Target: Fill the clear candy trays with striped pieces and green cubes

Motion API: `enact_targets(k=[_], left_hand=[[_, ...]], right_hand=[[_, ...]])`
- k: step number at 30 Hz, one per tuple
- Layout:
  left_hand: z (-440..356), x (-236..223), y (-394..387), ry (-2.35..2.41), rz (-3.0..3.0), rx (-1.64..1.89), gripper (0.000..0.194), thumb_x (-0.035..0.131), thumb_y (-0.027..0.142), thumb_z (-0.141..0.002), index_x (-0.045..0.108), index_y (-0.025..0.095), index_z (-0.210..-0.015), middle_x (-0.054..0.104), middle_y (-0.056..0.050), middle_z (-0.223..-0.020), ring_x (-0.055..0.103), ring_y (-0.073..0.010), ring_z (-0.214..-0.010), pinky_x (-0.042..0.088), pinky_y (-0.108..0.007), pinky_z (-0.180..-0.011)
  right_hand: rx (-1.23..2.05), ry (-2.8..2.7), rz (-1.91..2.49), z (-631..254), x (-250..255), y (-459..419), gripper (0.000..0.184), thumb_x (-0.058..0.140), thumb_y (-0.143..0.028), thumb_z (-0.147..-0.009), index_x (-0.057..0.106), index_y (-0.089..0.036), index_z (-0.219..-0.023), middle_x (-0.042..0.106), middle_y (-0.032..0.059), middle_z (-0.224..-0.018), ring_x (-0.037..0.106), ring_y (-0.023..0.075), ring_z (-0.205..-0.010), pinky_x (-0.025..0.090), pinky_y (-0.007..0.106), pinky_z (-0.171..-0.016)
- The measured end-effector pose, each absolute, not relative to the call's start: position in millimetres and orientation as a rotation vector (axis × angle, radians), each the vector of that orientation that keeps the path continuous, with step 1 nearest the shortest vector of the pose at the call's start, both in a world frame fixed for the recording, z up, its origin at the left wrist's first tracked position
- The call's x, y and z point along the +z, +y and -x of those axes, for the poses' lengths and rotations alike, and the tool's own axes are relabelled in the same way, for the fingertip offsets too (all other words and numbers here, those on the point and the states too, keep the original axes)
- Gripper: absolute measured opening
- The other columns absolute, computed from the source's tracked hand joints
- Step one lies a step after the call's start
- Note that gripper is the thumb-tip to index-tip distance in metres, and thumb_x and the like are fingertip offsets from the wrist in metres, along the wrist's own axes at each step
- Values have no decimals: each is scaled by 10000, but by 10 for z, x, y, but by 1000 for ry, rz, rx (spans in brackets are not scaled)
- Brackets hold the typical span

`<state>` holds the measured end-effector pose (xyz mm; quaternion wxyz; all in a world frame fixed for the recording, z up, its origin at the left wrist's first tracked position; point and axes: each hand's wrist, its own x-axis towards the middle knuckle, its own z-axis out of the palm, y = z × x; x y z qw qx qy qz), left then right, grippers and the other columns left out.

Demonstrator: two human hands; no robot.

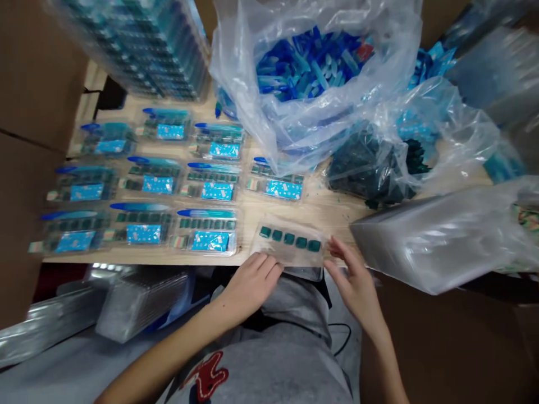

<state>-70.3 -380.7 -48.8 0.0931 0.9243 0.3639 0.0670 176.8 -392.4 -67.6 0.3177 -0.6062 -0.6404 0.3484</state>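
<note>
A clear plastic blister tray (290,258) lies at the front edge of the wooden table, with a row of several dark green square pieces (289,239) along it. Bent fingers of my left hand (255,283) rest together on its lower left edge; the thumb is hidden. At the right end of the tray is my right hand (353,280), its thumb and fingers apart around the corner with nothing visible between them. Left of the tray sits a filled clear pack (206,224) holding a blue-teal pen-like stick, green pieces and a blue patterned packet.
More filled packs (155,182) stand in rows on the left, below a tall stack of packs (147,45). A plastic bag of blue sticks (311,64) is at the back. Dark green pieces (357,168) are heaped at right, beside a translucent stack (421,235). Clear trays (135,303) lie below the table edge.
</note>
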Motion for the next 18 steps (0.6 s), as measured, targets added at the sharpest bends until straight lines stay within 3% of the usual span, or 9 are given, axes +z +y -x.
enact_targets(k=[5, 8, 10, 13, 15, 18], left_hand=[[644, -501, -3796, 1080, -2854, 299, 185, 447, 52, -940, 614, 130, -925, 627, -61, -791, 575, -205, -744, 481, -318, -708], [591, -555, -3802, 1096, -2890, 288, 210, 432, 38, -940, 621, 129, -943, 640, -60, -771, 586, -206, -726, 499, -341, -741], [564, -593, -3796, 1117, -2901, 306, 213, 443, 41, -940, 619, 130, -1020, 683, -77, -851, 621, -212, -776, 514, -357, -777], [545, -646, -3768, 1132, -2894, 399, 169, 485, 62, -931, 609, 138, -1017, 715, -117, -1014, 666, -241, -942, 530, -387, -841], [547, -672, -3740, 1120, -2871, 485, 136, 499, 60, -914, 597, 146, -953, 717, -141, -1079, 672, -256, -1023, 535, -407, -877], [566, -679, -3691, 1084, -2814, 658, 149, 503, 29, -884, 563, 160, -924, 737, -156, -1074, 699, -251, -1004, 549, -399, -863]], right_hand=[[1019, -1607, 1540, -1627, -905, -4167, 823, 674, -527, -885, 212, -405, -1554, 410, 91, -1525, 424, 317, -1393, 404, 551, -1125], [1018, -1626, 1522, -1593, -918, -4156, 879, 702, -508, -869, 164, -437, -1560, 350, 70, -1568, 340, 316, -1446, 382, 542, -1147], [1004, -1616, 1488, -1590, -911, -4138, 853, 681, -494, -891, 155, -437, -1560, 356, 74, -1566, 372, 312, -1430, 395, 540, -1138], [816, -1587, 1462, -1581, -930, -4151, 754, 619, -418, -954, 183, -359, -1566, 455, 131, -1485, 560, 295, -1277, 495, 514, -1050], [592, -1550, 1461, -1555, -975, -4195, 645, 575, -303, -982, 258, -297, -1544, 538, 150, -1376, 631, 273, -1164, 542, 495, -982], [332, -1564, 1403, -1462, -1070, -4280, 485, 554, -174, -962, 443, -283, -1421, 632, 101, -1178, 644, 246, -1098, 551, 480, -953]])
